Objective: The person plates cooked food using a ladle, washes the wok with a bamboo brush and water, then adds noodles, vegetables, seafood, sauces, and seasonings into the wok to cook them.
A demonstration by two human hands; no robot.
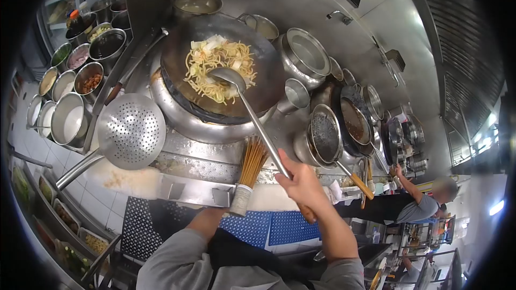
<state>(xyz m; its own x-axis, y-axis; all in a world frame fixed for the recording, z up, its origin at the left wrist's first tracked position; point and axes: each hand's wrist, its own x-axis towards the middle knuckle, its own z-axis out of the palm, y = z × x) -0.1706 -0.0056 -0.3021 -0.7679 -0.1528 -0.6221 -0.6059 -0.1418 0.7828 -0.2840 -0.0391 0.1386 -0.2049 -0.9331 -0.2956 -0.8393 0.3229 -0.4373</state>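
My right hand (303, 185) is closed around the long handle of a steel ladle (252, 113). Its bowl rests on noodles (215, 59) mixed with pale cabbage-like pieces, inside a dark wok (263, 70) on the stove. My left forearm (207, 223) reaches to the counter's front edge; the left hand's fingers are hidden there, so their state does not show. Between the two arms, a bamboo wok brush (252, 161) leans with its bristles up. A perforated steel skimmer (131, 129) lies left of the wok.
Steel pots of ingredients (88, 78) crowd the left side. Right of the wok stand a small steel pot (294, 95), stacked basins (306, 51) and a wire strainer (325, 134). A co-worker (414, 201) stands farther right. Taps (338, 17) project from the back wall.
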